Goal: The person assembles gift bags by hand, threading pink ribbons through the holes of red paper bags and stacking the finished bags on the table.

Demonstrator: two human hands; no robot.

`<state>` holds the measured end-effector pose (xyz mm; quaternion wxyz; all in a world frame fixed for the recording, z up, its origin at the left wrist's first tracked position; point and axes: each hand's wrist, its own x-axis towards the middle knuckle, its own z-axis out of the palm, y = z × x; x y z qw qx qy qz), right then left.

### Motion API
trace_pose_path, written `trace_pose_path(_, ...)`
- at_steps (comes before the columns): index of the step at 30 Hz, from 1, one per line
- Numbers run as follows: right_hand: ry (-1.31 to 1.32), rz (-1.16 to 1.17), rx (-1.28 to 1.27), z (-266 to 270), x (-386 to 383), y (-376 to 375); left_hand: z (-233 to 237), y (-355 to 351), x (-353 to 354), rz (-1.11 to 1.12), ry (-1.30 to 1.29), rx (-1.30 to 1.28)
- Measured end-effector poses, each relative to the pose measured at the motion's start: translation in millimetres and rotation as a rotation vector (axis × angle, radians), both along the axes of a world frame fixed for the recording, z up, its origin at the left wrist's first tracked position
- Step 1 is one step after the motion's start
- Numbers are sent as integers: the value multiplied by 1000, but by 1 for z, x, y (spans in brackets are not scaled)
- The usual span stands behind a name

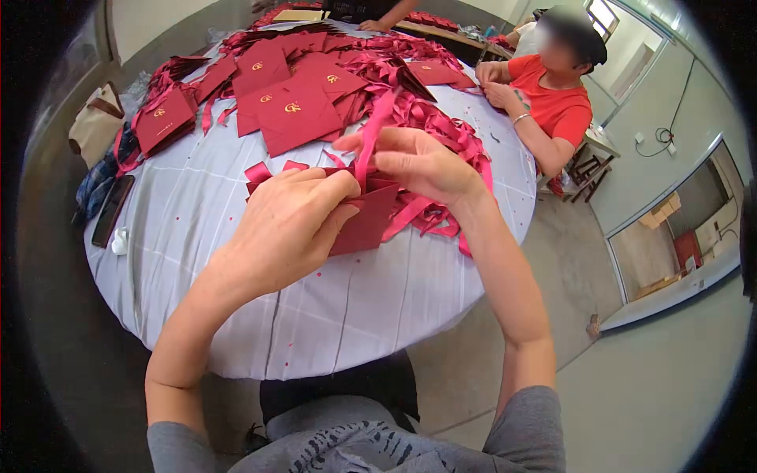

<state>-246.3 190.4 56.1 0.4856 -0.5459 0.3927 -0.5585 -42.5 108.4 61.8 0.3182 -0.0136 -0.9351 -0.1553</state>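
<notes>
Near the front of the round table, my left hand (pixel 296 217) is closed on the top edge of a dark red paper bag (pixel 367 219). A pink-red ribbon (pixel 369 146) rises from the bag's top, and my right hand (pixel 418 162) pinches it between thumb and fingers. The bag stands roughly upright, its lower left part hidden behind my left hand. Just beyond and to the right of my right hand lies a heap of loose ribbons (pixel 441 130).
Flat red bags with gold print (pixel 296 114) pile up across the white-covered table (pixel 213 315). A phone (pixel 113 211), a small white object (pixel 120 241) and a cream bag (pixel 96 124) lie at the left. A person in a red shirt (pixel 552 98) works at the right; another person's hand (pixel 374 26) rests at the back.
</notes>
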Motion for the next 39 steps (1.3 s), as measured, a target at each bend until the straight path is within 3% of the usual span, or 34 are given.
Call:
trace_pose_path(4, 106, 29, 25, 6, 2, 0, -1, 1, -1, 0, 22, -5)
trace_pose_path(7, 216, -173, 18, 15, 19, 2, -2, 0, 0, -19, 12, -11)
trace_pose_path(10, 378, -490, -164, 5, 35, -1, -3, -3, -1, -11, 32, -52)
trace_pose_path(17, 589, -871, -227, 2, 27, -3, -6, 0, -1, 33, 50, -54)
trace_pose_path(19, 653, -802, 69, 17, 26, 11, -6, -1, -2, 37, 62, -56)
trace_pose_path(21, 591, -760, 150, 16, 25, 17, -6, -1, -3, 16, 78, -55)
trace_pose_path(24, 630, -585, 486, 27, 32, 30, -7, -2, -4, 18, 89, -61)
trace_pose_path(25, 639, -577, 486, 23, 32, 30, -7, -2, -4, 26, 95, -56)
trace_pose_path(27, 498, -355, 249, 16, 33, 29, -7, -2, -4, 24, 111, -75)
trace_pose_path(29, 417, -319, 292, 14, 30, 26, -9, -3, -6, 17, 127, -75)
trace_pose_path(31, 128, -199, 206, 1, 22, 20, -11, -3, -7, 10, 148, -70)
trace_pose_path(32, 134, -194, 207, 5, 30, 19, -12, -3, -8, 20, 150, -74)
trace_pose_path(34, 135, -413, 128, 13, 51, 17, -13, -3, -8, 37, 154, -78)
trace_pose_path(35, 137, -407, 128, 11, 49, 16, -14, -3, -8, 33, 159, -91)
trace_pose_path(37, 426, -538, -68, 4, 43, 14, -15, -3, -9, 35, 162, -98)
trace_pose_path(39, 453, -733, -173, -1, 54, 6, -16, -3, -9, 13, 158, -99)
